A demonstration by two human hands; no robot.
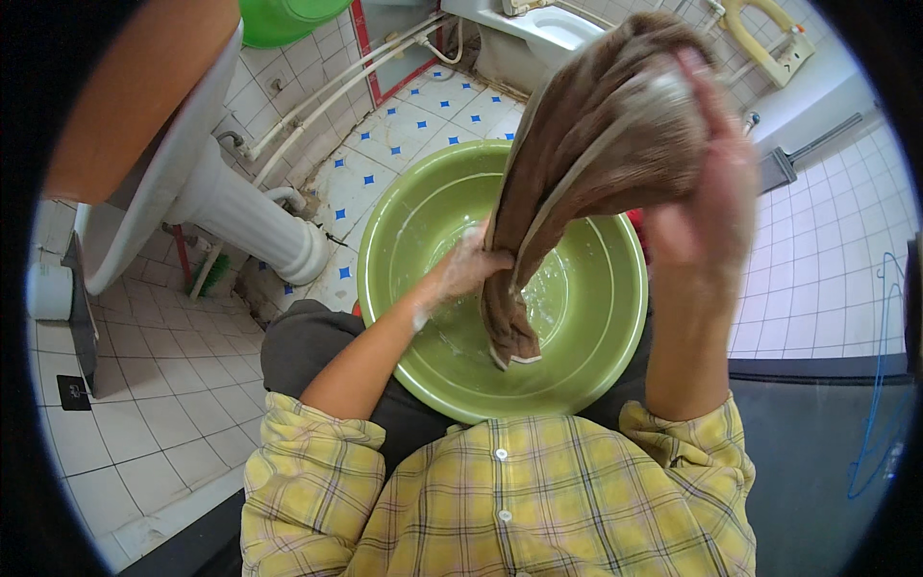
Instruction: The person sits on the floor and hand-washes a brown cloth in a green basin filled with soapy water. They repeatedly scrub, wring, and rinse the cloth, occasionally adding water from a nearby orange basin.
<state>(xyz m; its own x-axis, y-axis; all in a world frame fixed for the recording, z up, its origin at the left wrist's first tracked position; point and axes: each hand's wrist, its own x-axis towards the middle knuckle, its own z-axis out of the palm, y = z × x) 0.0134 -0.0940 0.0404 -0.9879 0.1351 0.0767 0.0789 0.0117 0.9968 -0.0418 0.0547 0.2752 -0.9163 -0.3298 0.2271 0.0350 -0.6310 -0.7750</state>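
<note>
A wet brown cloth (577, 159) with pale edging, perhaps a towel, hangs over a green plastic basin (627, 317). My right hand (714, 173), blurred, grips the raised end of the cloth at the upper right. Lower down, my left hand (472, 263) is closed around the cloth above the basin, its thumb across the front. White suds cling to the left hand and wrist. The cloth's loose lower end dangles inside the basin. Some water and foam show on the basin's bottom.
On the left stands a white pedestal sink (245, 209), with a green brush (213, 274) behind it. White pipes (346, 79) run along the wall. A squat toilet (548, 36) is at the back. Blue wire hangers (876, 382) hang at the right, beside a dark panel (800, 447).
</note>
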